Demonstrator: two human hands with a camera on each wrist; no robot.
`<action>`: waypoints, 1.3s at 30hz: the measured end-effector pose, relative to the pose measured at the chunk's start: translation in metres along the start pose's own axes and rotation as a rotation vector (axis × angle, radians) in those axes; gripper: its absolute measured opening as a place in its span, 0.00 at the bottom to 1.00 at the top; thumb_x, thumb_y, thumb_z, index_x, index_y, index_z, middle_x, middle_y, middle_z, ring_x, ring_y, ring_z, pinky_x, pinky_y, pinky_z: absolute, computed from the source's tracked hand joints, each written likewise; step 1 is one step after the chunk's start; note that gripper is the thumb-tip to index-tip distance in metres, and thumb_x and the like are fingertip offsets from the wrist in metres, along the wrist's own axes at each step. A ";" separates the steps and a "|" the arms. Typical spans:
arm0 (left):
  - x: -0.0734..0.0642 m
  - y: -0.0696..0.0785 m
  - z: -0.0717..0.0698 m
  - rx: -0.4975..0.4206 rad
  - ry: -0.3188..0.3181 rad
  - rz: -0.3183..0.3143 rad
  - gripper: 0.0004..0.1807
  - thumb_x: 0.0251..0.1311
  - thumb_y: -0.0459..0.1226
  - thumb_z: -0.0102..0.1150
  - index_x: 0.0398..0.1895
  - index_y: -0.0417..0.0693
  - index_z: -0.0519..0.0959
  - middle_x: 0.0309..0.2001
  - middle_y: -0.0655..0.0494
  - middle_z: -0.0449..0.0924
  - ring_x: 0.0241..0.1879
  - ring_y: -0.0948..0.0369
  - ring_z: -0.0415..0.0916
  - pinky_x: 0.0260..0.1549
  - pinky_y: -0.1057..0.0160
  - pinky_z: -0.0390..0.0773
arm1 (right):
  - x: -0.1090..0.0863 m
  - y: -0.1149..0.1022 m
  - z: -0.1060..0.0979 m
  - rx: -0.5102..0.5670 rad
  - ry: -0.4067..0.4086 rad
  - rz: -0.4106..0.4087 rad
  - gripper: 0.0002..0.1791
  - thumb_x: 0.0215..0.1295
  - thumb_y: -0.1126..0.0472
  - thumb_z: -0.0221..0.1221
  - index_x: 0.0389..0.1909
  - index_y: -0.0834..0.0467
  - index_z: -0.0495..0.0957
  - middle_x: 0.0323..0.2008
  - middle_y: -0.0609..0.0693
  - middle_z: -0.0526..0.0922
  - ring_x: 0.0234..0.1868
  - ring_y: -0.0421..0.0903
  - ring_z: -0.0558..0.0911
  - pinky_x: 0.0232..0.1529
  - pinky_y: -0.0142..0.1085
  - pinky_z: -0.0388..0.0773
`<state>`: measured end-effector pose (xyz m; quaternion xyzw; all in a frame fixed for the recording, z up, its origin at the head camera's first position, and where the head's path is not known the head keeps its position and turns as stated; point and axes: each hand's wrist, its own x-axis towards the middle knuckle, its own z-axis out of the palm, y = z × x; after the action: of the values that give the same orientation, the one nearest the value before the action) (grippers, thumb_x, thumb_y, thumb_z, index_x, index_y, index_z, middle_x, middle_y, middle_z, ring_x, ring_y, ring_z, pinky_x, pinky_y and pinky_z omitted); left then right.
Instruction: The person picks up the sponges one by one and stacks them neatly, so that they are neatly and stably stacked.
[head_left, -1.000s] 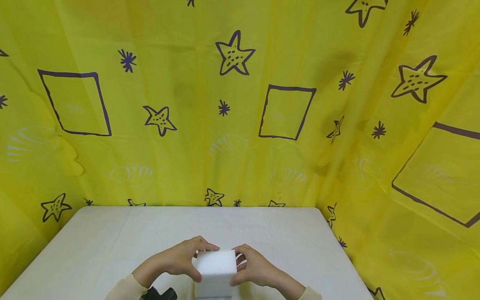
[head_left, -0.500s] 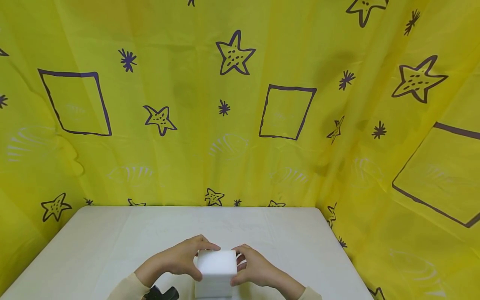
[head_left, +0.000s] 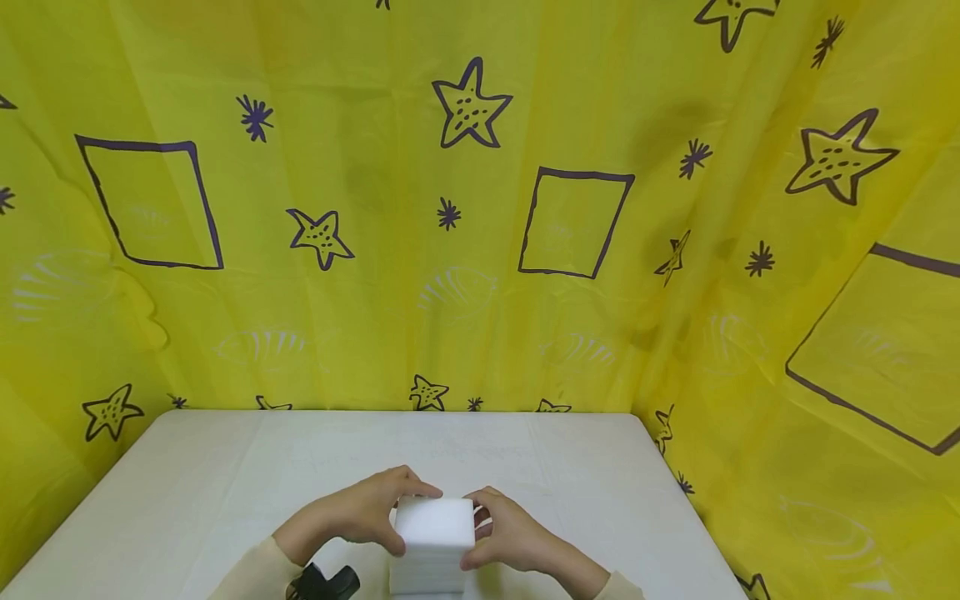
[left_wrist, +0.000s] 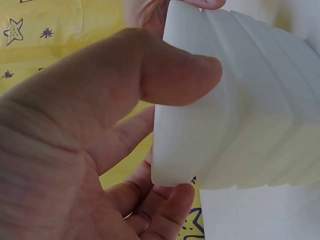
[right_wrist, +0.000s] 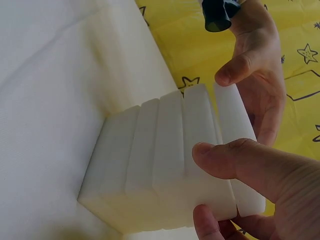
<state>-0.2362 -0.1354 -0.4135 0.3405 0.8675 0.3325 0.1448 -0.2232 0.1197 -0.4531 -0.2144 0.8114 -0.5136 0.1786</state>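
Note:
A stack of several white sponge blocks (right_wrist: 140, 165) with rounded edges stands on the white table near its front. In the right wrist view, the top sponge (right_wrist: 230, 110) is slightly tilted, with a narrow gap to the block below at the left hand's end. My left hand (head_left: 363, 510) grips that top sponge from the left, thumb on the near side and fingers on the far side. From the right, my right hand (head_left: 517, 537) holds the upper stack; its thumb (right_wrist: 215, 161) lies across the second block, near the top one. Some of its fingertips are hidden behind the blocks.
The white table (head_left: 300, 450) extends behind and to both sides of the stack. A yellow curtain (head_left: 375, 317) with starfish drawings hangs along the back and the sides. A black device (head_left: 326, 582) is on my left wrist.
My left hand has risen very slightly at the top sponge. The right hand and the stack look almost unmoved, and the head view has shifted a little.

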 end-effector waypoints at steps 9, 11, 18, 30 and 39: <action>-0.002 -0.002 0.004 -0.008 0.013 -0.006 0.39 0.32 0.29 0.76 0.58 0.48 0.80 0.44 0.62 0.72 0.45 0.65 0.70 0.46 0.64 0.75 | 0.000 0.001 0.000 -0.003 -0.006 0.008 0.32 0.42 0.74 0.74 0.53 0.66 0.74 0.46 0.52 0.73 0.44 0.47 0.80 0.42 0.33 0.82; -0.003 -0.001 0.003 -0.010 0.014 -0.006 0.39 0.32 0.29 0.76 0.58 0.48 0.79 0.44 0.62 0.72 0.45 0.64 0.70 0.46 0.64 0.75 | 0.001 0.001 -0.001 0.001 -0.006 0.013 0.32 0.43 0.73 0.74 0.53 0.66 0.74 0.46 0.52 0.73 0.44 0.47 0.80 0.42 0.33 0.82; -0.004 -0.004 0.005 -0.029 0.020 -0.008 0.40 0.33 0.28 0.75 0.59 0.49 0.79 0.46 0.61 0.72 0.46 0.63 0.70 0.46 0.64 0.74 | 0.001 0.001 -0.002 0.004 -0.011 0.007 0.32 0.44 0.73 0.74 0.53 0.66 0.73 0.46 0.52 0.73 0.44 0.46 0.80 0.42 0.33 0.82; -0.007 -0.008 0.009 -0.063 0.030 0.008 0.41 0.34 0.28 0.74 0.60 0.51 0.77 0.48 0.59 0.71 0.46 0.63 0.69 0.44 0.65 0.74 | -0.001 0.002 -0.002 0.013 -0.015 0.007 0.32 0.44 0.73 0.74 0.53 0.67 0.73 0.46 0.53 0.73 0.42 0.46 0.81 0.42 0.33 0.82; -0.008 -0.008 0.008 -0.069 0.024 0.014 0.41 0.34 0.29 0.75 0.61 0.51 0.77 0.49 0.59 0.71 0.47 0.63 0.70 0.44 0.65 0.74 | 0.000 0.001 -0.002 0.004 -0.015 0.011 0.32 0.43 0.72 0.74 0.53 0.65 0.73 0.46 0.53 0.73 0.42 0.47 0.81 0.41 0.33 0.82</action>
<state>-0.2308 -0.1415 -0.4246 0.3375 0.8548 0.3672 0.1438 -0.2243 0.1219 -0.4531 -0.2137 0.8101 -0.5127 0.1879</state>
